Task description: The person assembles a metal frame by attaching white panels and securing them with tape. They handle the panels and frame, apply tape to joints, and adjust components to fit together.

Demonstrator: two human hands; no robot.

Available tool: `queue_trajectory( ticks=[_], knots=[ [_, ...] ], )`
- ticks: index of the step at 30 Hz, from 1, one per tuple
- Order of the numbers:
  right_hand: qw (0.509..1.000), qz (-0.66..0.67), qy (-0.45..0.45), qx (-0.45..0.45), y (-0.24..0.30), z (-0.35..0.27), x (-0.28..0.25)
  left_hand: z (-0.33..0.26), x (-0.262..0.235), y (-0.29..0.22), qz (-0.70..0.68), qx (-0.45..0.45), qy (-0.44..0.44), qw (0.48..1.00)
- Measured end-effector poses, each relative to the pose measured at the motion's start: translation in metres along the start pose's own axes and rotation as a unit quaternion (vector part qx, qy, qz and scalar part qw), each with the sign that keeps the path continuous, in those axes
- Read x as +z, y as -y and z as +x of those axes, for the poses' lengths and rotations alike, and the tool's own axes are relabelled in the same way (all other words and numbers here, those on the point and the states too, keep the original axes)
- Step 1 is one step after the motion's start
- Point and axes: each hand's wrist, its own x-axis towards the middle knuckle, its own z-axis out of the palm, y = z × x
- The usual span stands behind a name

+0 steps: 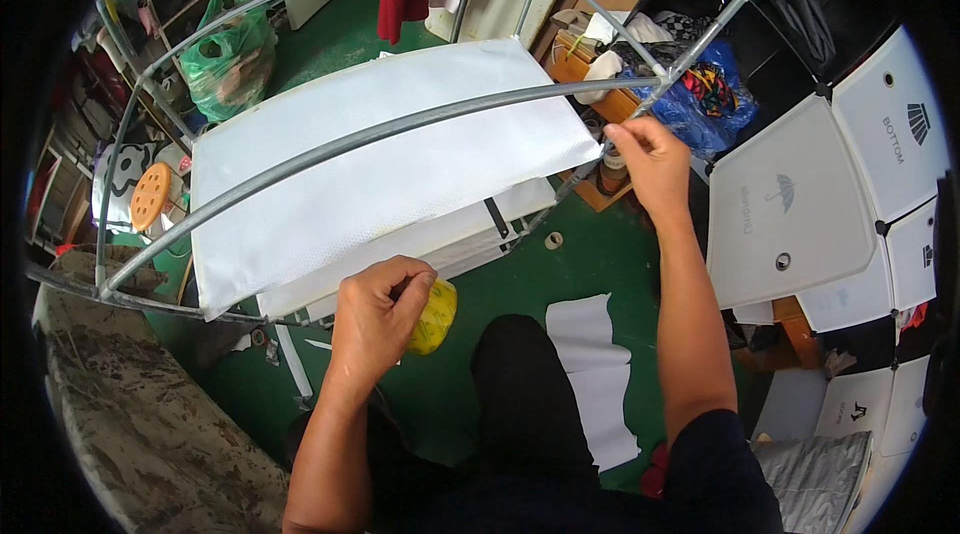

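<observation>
Left hand (pixel 378 319): fingers curled around a yellow roll of tape (pixel 434 317), held low above the green floor (pixel 600 254), just below the white fabric shelf panel (pixel 390 164). Right hand (pixel 648 162): fingertips pinched together on the grey metal frame tube (pixel 400 130) at the panel's right corner. Nearby: white paper strips (pixel 590 374) on the floor, white plastic cabinet panels (pixel 800 204) to the right.

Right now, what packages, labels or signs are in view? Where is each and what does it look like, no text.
Yellow tape roll: in the left hand, round, faint print.
Green plastic bag: upper left on the floor, knotted, bulging.
Blue plastic bag: upper right, past the right hand, crumpled, holding colourful items.
White panels: far right, squarish, with small dark umbrella and fan marks.
</observation>
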Motion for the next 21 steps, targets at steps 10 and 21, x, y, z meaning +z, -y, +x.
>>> queue_trajectory(
  ticks=[10,21],
  knots=[
    [0.937,0.306,0.077,0.15,-0.04,0.033,-0.021,-0.003,-0.004,0.002,-0.011,-0.011,0.032,0.999],
    [0.974,0.214,0.032,0.066,-0.042,0.027,-0.007,-0.007,-0.003,0.002,0.003,0.011,0.005,1.0]
  ],
)
